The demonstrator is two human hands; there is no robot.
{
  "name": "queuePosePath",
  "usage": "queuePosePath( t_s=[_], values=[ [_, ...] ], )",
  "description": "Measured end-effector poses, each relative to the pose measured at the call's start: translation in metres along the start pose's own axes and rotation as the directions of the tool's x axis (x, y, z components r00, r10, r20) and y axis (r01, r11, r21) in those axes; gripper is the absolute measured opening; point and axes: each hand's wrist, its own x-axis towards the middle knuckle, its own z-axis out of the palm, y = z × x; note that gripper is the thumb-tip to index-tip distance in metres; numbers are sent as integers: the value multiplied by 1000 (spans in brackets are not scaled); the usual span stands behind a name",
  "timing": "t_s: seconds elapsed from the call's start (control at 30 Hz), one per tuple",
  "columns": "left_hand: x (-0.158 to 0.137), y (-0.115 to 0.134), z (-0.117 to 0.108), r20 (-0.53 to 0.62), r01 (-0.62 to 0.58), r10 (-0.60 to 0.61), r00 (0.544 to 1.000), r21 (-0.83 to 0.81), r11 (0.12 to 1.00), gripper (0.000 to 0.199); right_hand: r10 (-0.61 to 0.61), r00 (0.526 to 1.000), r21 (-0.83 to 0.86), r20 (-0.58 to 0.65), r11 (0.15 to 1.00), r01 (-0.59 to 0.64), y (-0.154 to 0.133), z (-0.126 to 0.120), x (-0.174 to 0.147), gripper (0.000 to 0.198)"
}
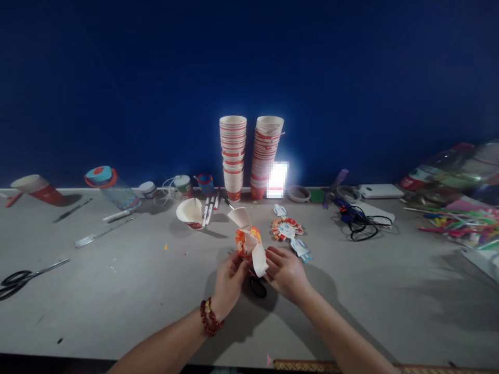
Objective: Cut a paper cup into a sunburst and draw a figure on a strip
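Note:
A cut-up paper cup (255, 252) in orange and white is up in front of me, its wall split into flaps that bend outward. My left hand (229, 280) pinches it from the left, thumb and fingers closed near its lower part. On the other side my right hand (287, 274) has its fingers curled against a white flap. Just beneath, a black loop (258, 287) shows, perhaps a scissors handle; the rest of it is hidden. Beyond my right hand lie a fringed paper piece with a drawn face (287, 229) and a small blue-and-white paper cutout (300, 249).
Two tall stacks of paper cups (233, 156) (267, 156) stand by the blue wall. Another cut cup (190, 212) lies beside several markers (209, 208). Scissors (27, 278) and a water bottle (113, 189) are left; cables (356, 221) and colourful sticks (463, 223) are right.

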Motion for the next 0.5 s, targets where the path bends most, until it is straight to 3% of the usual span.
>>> queuePosePath(
  t_s=[0.2, 0.5],
  values=[
    [2, 3, -2, -29, -17, 20, 999, 95, 995, 30, 109, 991, 145, 71, 982, -118, -4, 1, -1, 26],
    [4, -2, -4, -25, -73, 75, 997, 92, 993, 29, 133, 986, 85, 99, 986, -142, -8, 7, -6, 24]
  ],
)
